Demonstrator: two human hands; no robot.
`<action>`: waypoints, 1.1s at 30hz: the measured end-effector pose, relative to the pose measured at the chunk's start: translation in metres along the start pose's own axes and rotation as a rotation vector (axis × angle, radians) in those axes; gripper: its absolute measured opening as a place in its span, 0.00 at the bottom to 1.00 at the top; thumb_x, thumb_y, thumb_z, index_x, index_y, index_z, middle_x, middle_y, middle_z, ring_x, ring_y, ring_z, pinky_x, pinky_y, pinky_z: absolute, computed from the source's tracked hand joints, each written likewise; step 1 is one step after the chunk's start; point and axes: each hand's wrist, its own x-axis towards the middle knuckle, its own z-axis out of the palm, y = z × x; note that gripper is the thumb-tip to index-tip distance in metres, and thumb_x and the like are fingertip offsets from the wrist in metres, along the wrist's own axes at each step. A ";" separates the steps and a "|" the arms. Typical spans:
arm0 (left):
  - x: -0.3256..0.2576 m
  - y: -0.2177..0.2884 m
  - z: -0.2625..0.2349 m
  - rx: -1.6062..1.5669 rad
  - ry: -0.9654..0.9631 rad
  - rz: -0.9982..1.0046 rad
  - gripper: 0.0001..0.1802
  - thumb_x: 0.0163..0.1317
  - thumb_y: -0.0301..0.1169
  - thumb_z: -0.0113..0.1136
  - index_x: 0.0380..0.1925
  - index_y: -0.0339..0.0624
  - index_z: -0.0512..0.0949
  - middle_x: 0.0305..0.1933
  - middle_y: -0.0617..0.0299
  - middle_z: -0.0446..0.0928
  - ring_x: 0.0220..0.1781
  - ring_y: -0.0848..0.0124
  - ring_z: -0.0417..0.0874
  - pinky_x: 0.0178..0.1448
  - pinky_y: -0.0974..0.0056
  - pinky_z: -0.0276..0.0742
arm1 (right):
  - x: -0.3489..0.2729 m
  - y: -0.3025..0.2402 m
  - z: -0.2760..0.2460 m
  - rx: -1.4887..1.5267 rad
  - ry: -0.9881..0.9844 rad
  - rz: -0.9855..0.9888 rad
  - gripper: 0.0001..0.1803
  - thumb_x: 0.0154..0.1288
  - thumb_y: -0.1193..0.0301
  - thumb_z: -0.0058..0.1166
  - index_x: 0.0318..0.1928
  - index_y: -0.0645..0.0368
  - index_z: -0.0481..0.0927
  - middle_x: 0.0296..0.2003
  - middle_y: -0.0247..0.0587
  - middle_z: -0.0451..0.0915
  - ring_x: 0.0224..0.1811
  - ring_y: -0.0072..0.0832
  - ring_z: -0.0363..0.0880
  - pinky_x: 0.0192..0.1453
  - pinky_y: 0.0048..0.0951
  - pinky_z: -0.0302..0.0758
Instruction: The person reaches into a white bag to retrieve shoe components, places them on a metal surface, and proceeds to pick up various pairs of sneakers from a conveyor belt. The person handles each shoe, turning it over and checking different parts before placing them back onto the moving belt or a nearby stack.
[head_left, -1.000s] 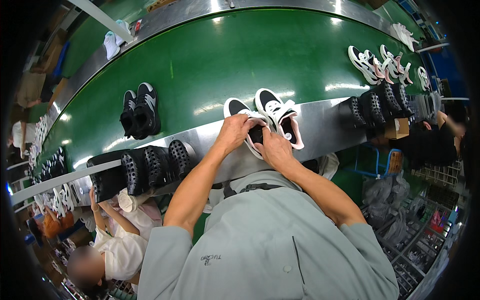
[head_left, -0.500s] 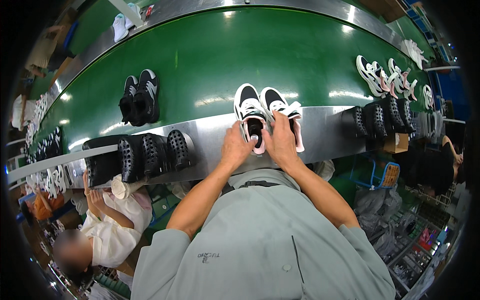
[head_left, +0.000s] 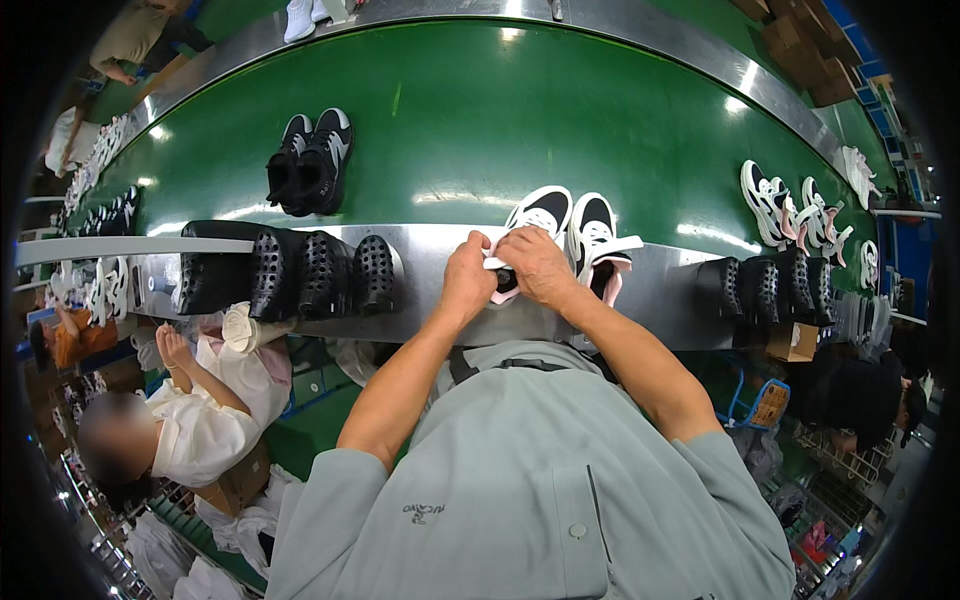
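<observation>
Both hands closed on black-and-white sneaker (head_left: 532,222) at steel rail (head_left: 660,290) of green conveyor (head_left: 480,120); left hand (head_left: 468,280) and right hand (head_left: 535,266) pinched at its opening; matching sneaker (head_left: 597,232) sat just beside, right.

The person wears a pale grey-green short-sleeved work shirt (head_left: 520,480) of plain woven cloth, with a small dark embroidered mark on the left chest and one round button of matching colour near the middle front. Both forearms are bare below the sleeve hems. A narrow dark strap (head_left: 520,364) crosses the upper edge of the shirt.
</observation>
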 end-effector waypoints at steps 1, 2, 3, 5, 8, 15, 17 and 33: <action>-0.001 -0.001 0.000 0.020 0.028 0.072 0.17 0.58 0.20 0.66 0.46 0.38 0.73 0.31 0.50 0.81 0.34 0.55 0.85 0.41 0.55 0.80 | 0.003 -0.001 -0.001 0.001 0.002 -0.004 0.16 0.51 0.79 0.54 0.44 0.59 0.80 0.45 0.43 0.81 0.55 0.45 0.76 0.63 0.45 0.70; -0.002 -0.003 0.001 -0.035 0.010 0.021 0.18 0.57 0.20 0.66 0.46 0.38 0.73 0.33 0.49 0.81 0.35 0.53 0.85 0.42 0.55 0.80 | 0.004 -0.002 -0.003 0.078 -0.008 0.046 0.16 0.51 0.79 0.55 0.44 0.58 0.80 0.45 0.44 0.81 0.56 0.45 0.76 0.63 0.44 0.71; -0.004 -0.001 -0.003 -0.032 0.013 0.018 0.18 0.57 0.20 0.66 0.46 0.38 0.73 0.33 0.49 0.81 0.35 0.53 0.85 0.42 0.55 0.80 | 0.006 -0.007 -0.006 0.157 -0.022 0.097 0.17 0.52 0.78 0.55 0.45 0.58 0.81 0.44 0.44 0.82 0.56 0.45 0.75 0.63 0.44 0.72; -0.009 0.001 -0.008 -0.098 -0.054 -0.043 0.18 0.55 0.20 0.65 0.46 0.36 0.72 0.35 0.44 0.79 0.41 0.46 0.82 0.46 0.48 0.78 | 0.000 -0.013 -0.013 0.352 0.089 0.202 0.15 0.56 0.75 0.57 0.46 0.59 0.81 0.45 0.44 0.82 0.53 0.44 0.78 0.60 0.39 0.74; -0.022 0.025 -0.014 0.018 -0.068 -0.021 0.24 0.55 0.22 0.69 0.52 0.40 0.74 0.49 0.45 0.77 0.47 0.48 0.81 0.50 0.49 0.78 | -0.018 -0.018 -0.035 0.582 0.454 0.758 0.13 0.67 0.67 0.58 0.47 0.61 0.81 0.43 0.47 0.82 0.42 0.37 0.80 0.52 0.36 0.75; 0.010 0.057 -0.023 0.434 -0.027 0.781 0.16 0.53 0.30 0.71 0.43 0.48 0.83 0.53 0.55 0.76 0.57 0.56 0.75 0.55 0.58 0.73 | -0.024 -0.009 -0.036 0.373 0.334 0.724 0.22 0.80 0.56 0.45 0.41 0.66 0.78 0.35 0.55 0.80 0.38 0.51 0.78 0.47 0.47 0.73; 0.017 0.040 -0.027 0.501 -0.262 0.980 0.09 0.56 0.32 0.67 0.36 0.45 0.82 0.45 0.60 0.76 0.50 0.59 0.76 0.51 0.56 0.73 | -0.024 -0.012 -0.040 0.332 0.304 0.771 0.24 0.81 0.56 0.41 0.38 0.67 0.76 0.33 0.56 0.82 0.40 0.55 0.79 0.47 0.50 0.72; -0.040 0.026 -0.048 0.270 -0.056 0.163 0.29 0.56 0.34 0.68 0.58 0.37 0.75 0.49 0.45 0.77 0.54 0.46 0.79 0.56 0.58 0.78 | -0.007 -0.015 -0.070 1.000 0.018 0.842 0.17 0.78 0.62 0.51 0.54 0.62 0.77 0.43 0.39 0.82 0.36 0.23 0.81 0.42 0.27 0.81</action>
